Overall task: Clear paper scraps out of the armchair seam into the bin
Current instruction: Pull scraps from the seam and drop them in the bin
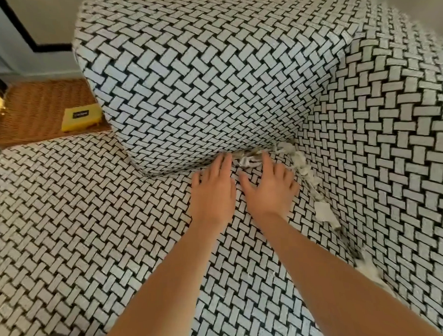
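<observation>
Mid-frame, the left hand [213,191] and right hand [267,192] lay flat, fingers apart, holding nothing, beside the scraps [249,159]; pinching clumps would probably beat pushing them deeper.

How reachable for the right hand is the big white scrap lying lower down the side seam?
Probably yes. The big white scrap lies exposed, just right of the right hand, which is spread open on the seat with nothing between them.
</observation>
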`<state>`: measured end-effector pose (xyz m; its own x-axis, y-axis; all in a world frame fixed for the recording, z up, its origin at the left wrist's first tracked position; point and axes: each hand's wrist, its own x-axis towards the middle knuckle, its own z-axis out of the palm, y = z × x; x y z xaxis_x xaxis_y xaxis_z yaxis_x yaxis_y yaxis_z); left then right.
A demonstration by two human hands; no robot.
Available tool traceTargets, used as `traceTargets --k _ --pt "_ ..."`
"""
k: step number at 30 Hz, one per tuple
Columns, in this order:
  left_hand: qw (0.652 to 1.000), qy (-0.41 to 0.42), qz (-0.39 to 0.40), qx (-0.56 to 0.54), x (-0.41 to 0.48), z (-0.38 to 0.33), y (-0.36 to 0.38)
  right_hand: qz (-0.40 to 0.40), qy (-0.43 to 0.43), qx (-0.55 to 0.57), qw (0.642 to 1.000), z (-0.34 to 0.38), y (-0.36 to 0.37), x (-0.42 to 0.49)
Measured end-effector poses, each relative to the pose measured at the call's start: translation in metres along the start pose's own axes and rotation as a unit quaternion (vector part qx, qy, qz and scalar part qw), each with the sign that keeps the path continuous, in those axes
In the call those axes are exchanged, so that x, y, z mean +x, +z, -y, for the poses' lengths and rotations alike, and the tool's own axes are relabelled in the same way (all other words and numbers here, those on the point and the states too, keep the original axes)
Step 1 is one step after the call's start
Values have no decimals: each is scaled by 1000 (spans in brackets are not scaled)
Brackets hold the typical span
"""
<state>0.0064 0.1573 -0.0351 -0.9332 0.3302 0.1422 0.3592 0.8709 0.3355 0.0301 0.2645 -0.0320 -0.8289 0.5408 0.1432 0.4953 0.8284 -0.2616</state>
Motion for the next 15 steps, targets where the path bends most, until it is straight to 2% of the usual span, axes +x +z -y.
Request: traceTargets --k 12,15 --pt "999 -33 -34 -23 29 0 5 -16 -7 0 1000 7 8 16" --pt "993 -52 -60 -85 25 0 2 -36 -13 9 999 7 9 15"
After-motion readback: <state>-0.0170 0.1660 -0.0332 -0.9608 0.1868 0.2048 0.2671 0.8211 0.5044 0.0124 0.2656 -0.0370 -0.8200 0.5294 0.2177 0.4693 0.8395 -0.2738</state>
